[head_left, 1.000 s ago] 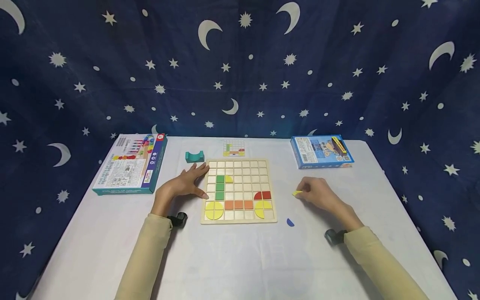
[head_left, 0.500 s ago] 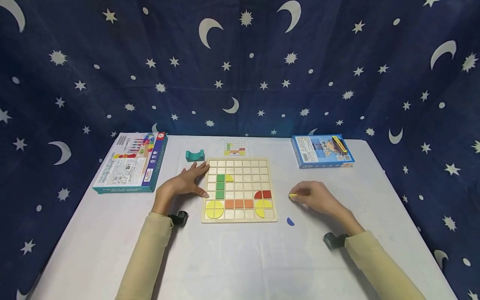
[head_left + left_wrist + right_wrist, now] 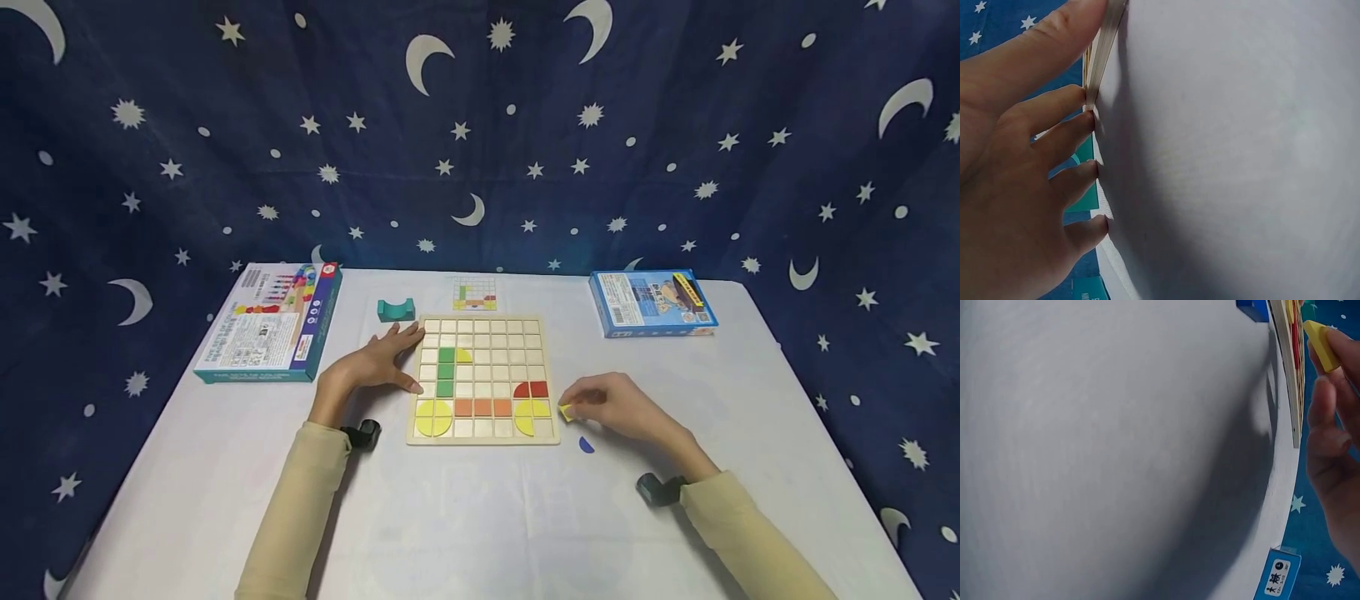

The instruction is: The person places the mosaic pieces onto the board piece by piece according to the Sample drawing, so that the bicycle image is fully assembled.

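Observation:
A wooden grid board [image 3: 502,367] lies flat mid-table, with green, orange, red and yellow pieces in some of its squares. My left hand [image 3: 371,365] rests against its left edge, fingers spread and thumb near the lower left side. Just beyond the right edge, my right hand [image 3: 611,404] pinches a small yellow piece [image 3: 1322,347] between thumb and fingertips. Its full outline is partly covered by the fingers. Below that hand, a blue half-round piece [image 3: 587,445] lies on the white cloth. A small printed pattern card [image 3: 475,293] sits behind the board.
A teal arch-shaped block [image 3: 396,311] stands behind the left hand. To the far left lies a large toy box [image 3: 262,333], and at the back right a blue box [image 3: 652,304]. A dark star-patterned cloth [image 3: 480,150] hangs behind the table.
My right hand has moved left and toward the front with the yellow piece, closer to the board's right edge. The left hand keeps its place on the board.

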`<state>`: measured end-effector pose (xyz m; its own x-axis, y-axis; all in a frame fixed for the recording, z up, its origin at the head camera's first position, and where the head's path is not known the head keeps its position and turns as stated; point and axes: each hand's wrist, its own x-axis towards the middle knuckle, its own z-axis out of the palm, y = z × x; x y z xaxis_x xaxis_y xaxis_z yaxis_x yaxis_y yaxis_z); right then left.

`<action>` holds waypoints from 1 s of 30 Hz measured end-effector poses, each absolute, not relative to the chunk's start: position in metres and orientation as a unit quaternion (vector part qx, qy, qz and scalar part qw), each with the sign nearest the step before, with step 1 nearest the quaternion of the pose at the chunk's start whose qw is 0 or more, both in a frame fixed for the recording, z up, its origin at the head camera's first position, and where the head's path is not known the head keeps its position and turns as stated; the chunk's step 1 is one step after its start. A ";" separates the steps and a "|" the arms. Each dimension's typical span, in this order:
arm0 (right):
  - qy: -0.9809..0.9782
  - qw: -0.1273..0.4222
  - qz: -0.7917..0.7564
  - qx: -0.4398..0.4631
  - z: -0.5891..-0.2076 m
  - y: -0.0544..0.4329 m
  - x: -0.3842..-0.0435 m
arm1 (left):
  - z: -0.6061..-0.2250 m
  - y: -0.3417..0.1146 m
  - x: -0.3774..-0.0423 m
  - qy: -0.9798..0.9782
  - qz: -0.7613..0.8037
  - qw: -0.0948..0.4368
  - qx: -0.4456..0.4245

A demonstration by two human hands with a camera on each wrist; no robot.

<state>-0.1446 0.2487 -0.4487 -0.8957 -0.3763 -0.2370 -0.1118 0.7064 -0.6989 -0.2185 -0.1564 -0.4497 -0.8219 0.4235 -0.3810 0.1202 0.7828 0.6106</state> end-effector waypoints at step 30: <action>0.875 0.213 -0.413 -0.132 -0.457 0.215 -0.132 | -0.451 -0.158 -0.220 0.907 0.292 0.259 0.160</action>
